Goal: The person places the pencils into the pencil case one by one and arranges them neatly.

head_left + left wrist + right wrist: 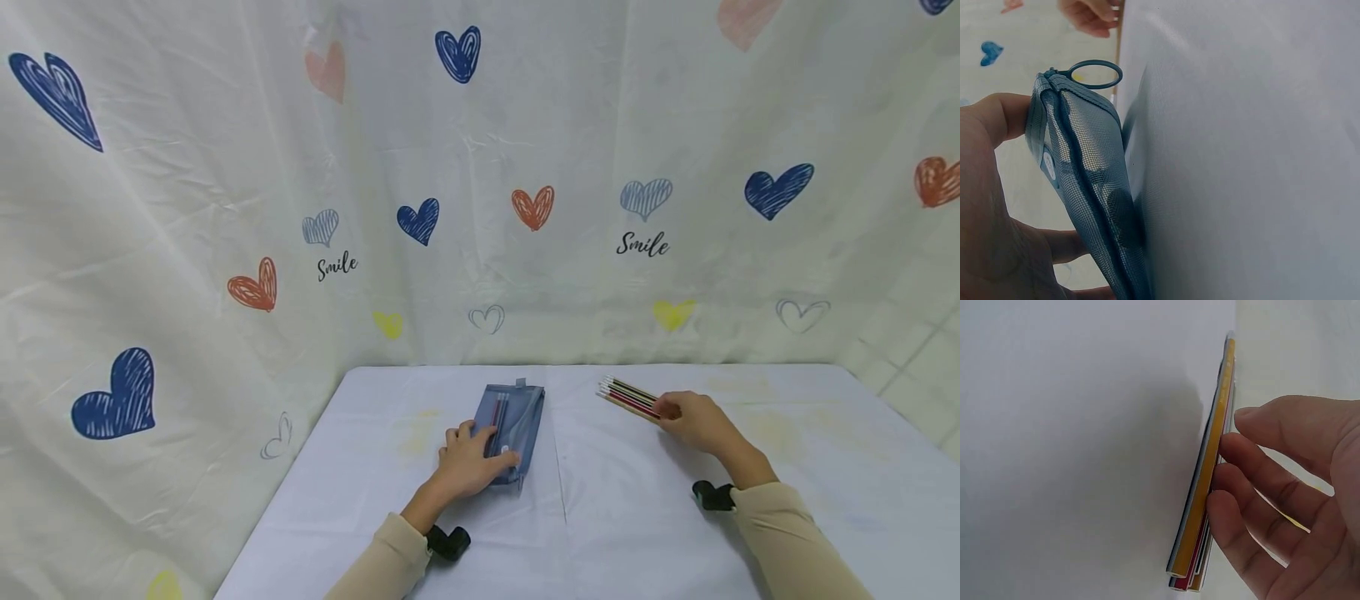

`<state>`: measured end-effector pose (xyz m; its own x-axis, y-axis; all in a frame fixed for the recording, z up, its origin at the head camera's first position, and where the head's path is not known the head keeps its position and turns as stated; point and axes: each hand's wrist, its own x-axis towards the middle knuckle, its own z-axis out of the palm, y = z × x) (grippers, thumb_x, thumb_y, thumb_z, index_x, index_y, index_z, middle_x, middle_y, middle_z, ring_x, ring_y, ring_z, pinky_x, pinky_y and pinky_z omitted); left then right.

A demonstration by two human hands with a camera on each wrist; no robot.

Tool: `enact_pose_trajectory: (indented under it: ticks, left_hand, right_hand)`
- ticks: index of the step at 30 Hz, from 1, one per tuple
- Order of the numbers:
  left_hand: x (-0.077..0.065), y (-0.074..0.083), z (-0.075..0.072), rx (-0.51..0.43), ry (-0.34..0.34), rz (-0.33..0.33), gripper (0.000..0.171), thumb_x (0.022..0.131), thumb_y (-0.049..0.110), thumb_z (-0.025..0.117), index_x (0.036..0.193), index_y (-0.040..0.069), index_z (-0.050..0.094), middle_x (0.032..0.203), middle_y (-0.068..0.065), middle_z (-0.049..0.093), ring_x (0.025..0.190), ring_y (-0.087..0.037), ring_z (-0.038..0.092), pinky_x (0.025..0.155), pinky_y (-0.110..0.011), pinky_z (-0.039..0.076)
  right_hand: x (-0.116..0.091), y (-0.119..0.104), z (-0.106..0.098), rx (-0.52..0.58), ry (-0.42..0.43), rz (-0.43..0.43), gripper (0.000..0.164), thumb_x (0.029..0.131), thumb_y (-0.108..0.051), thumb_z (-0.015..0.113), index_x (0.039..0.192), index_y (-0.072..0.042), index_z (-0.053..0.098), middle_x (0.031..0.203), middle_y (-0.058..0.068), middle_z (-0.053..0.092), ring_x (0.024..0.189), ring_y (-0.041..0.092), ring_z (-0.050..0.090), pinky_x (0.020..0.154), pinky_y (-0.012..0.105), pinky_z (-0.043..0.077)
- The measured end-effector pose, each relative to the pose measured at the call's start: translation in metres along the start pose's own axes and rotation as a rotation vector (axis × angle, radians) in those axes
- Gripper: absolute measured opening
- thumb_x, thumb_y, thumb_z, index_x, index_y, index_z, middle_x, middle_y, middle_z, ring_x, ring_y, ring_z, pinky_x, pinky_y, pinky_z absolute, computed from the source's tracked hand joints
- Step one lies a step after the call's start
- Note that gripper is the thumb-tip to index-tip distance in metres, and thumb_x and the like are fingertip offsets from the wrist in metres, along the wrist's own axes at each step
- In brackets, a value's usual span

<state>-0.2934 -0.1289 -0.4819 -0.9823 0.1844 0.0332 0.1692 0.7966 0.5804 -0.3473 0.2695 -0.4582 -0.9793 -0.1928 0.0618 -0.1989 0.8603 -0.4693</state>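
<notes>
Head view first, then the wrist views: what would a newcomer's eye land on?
Probably the colorful hearts scattered over the pale sheet behind the white table. Next, the blue zippered pouch near the table's middle, with the left hand on it. To its right, the right hand touches a bundle of striped pencils.

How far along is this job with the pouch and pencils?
Done: the slim gold, red and black pencils lie gathered together. In hand: the right hand touches them; the left hand rests on the rectangular blue mesh pouch. Remaining: possibly packing, since these pencils are outside the pouch.
</notes>
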Motion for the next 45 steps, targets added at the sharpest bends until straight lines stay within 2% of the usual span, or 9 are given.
enact_pose_trajectory:
  ticks: [7,16,27,45]
  left_hand:
    - [-0.0010,0.0013,-0.0016,-0.001,0.001,-0.003,0.075,0.089,0.062,0.063,0.147,0.015,0.056,0.157,-0.023,0.036,0.132,-0.041,0.036,0.099,-0.063,0.033]
    - [-0.0006,-0.0002,-0.0002,0.003,0.003,-0.006,0.074,0.089,0.061,0.063,0.146,0.014,0.056,0.157,-0.022,0.036,0.131,-0.039,0.036,0.098,-0.062,0.033]
    - [-0.0011,0.0005,-0.0012,0.002,0.001,-0.004,0.077,0.088,0.063,0.063,0.146,0.014,0.056,0.157,-0.023,0.036,0.129,-0.039,0.037,0.096,-0.060,0.034]
    - [0.0006,-0.0005,-0.0002,0.010,-0.003,-0.004,0.078,0.088,0.065,0.062,0.147,0.015,0.055,0.158,-0.023,0.036,0.130,-0.039,0.037,0.098,-0.061,0.034]
  right_hand:
    - [0.0007,-0.0017,0.0026,-0.026,-0.010,-0.010,0.017,0.088,-0.004,0.068,0.104,-0.005,0.072,0.089,0.006,0.064,0.081,0.021,0.054,0.069,0.035,0.043]
    - [-0.0005,-0.0041,0.0031,0.002,-0.058,-0.021,0.023,0.084,0.002,0.066,0.106,-0.005,0.071,0.082,0.005,0.061,0.072,0.019,0.052,0.063,0.033,0.043]
    - [-0.0023,-0.0028,0.0065,0.001,-0.049,-0.102,0.025,0.081,0.001,0.068,0.104,-0.006,0.072,0.077,0.000,0.059,0.069,0.016,0.049,0.062,0.033,0.041]
    - [-0.0040,-0.0050,0.0064,0.022,-0.071,-0.110,0.023,0.083,0.000,0.071,0.105,-0.006,0.070,0.081,0.001,0.060,0.072,0.016,0.051,0.065,0.033,0.043]
